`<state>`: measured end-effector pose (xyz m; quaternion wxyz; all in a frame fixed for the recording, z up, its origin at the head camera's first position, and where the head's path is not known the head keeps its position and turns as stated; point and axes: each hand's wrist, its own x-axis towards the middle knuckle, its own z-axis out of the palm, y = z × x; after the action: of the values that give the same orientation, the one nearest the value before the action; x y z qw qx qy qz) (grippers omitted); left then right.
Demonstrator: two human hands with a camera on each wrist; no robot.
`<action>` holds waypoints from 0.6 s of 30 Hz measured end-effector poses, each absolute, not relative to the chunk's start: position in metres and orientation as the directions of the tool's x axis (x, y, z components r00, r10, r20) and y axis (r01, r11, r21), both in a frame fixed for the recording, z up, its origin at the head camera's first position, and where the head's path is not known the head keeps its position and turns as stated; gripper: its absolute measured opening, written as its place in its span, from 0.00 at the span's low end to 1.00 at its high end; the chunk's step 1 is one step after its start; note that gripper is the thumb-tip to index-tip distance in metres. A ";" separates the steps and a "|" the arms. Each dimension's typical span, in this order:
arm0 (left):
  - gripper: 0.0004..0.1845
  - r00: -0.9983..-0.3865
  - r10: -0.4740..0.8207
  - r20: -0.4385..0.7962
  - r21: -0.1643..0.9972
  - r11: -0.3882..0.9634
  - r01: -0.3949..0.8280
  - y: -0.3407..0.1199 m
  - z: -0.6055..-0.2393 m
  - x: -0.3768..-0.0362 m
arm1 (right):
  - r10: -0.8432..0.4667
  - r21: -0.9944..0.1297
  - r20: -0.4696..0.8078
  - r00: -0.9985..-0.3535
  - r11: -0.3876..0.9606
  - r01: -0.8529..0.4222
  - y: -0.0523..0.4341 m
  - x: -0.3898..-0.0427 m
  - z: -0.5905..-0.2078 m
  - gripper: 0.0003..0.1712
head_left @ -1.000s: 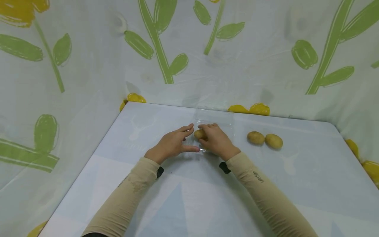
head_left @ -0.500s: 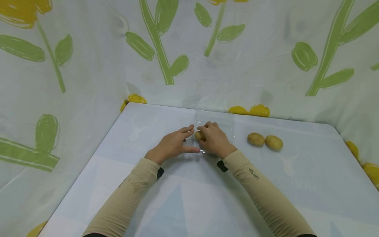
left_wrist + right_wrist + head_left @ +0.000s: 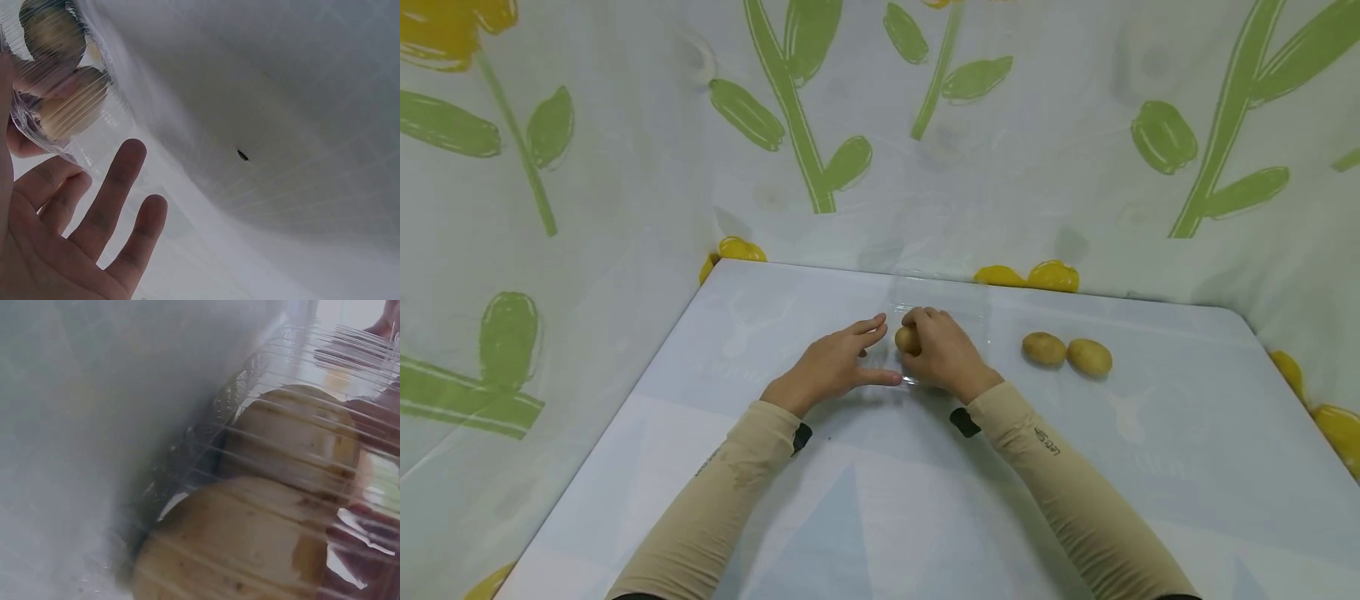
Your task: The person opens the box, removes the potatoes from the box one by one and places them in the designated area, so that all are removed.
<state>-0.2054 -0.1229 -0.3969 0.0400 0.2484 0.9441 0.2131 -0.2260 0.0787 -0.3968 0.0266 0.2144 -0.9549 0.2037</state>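
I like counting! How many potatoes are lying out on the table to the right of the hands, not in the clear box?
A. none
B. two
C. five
B: two potatoes lie side by side on the table, to the right of the right hand, outside the clear box.

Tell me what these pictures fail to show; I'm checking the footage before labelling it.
- Head view: the right hand covers most of the potato it holds.
- Head view: the clear container is nearly invisible, its edges unclear.
- Right wrist view: ribbed plastic blurs the potatoes; their count is uncertain.
- Left wrist view: the left hand is cut off by the frame edge.
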 end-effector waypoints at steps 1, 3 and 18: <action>0.53 -0.873 0.486 0.032 0.423 0.785 0.453 -0.123 -0.397 -0.205 | -0.390 -0.398 0.138 -0.910 0.820 -0.412 0.079 -0.226 -0.397 0.27; 0.53 -0.873 0.487 0.035 0.423 0.784 0.454 -0.123 -0.398 -0.205 | -0.373 -0.426 0.134 -0.918 0.815 -0.393 0.081 -0.225 -0.397 0.27; 0.53 -0.877 0.480 0.027 0.424 0.789 0.444 -0.124 -0.399 -0.206 | -0.241 -0.501 0.083 -0.967 0.829 -0.250 0.096 -0.219 -0.388 0.22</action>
<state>-0.2060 -0.1239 -0.3986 0.0412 0.2445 0.9449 0.2136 -0.2190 0.0962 -0.3880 0.0083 0.1284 -0.9561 0.2632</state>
